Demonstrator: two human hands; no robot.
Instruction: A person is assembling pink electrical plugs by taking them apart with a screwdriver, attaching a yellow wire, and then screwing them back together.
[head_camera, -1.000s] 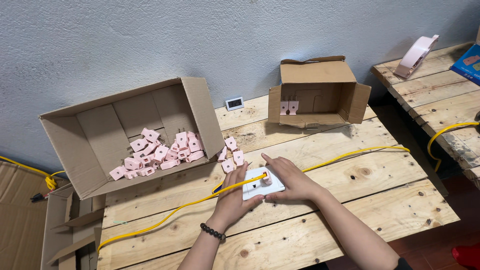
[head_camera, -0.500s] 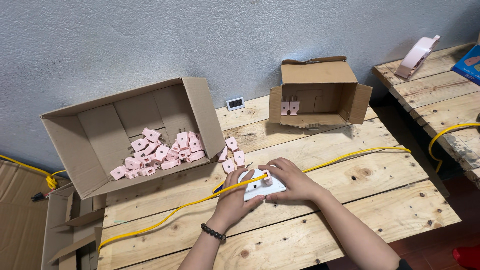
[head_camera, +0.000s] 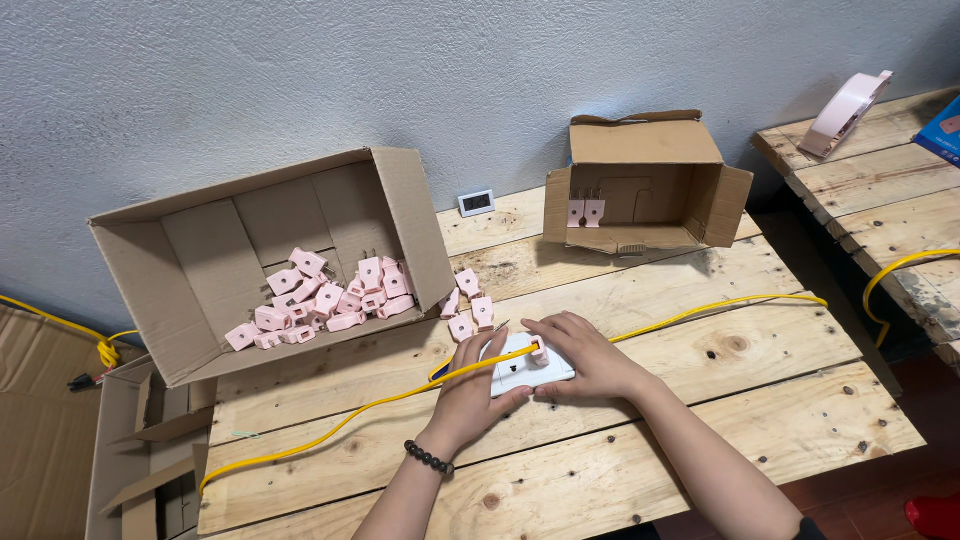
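On a rough plank desk (head_camera: 620, 440) against a grey plaster wall (head_camera: 300, 80), both hands curl round a white socket block (head_camera: 530, 366): left hand (head_camera: 475, 385) steadies its near edge, right hand (head_camera: 580, 352) presses a pink plug (head_camera: 538, 352) into it. A yellow cable (head_camera: 330, 428) crosses the planks.

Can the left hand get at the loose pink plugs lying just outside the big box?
Probably yes. The left hand rests on the white socket block, and the loose pink plugs lie on bare wooden table just beyond its fingers, with nothing between.
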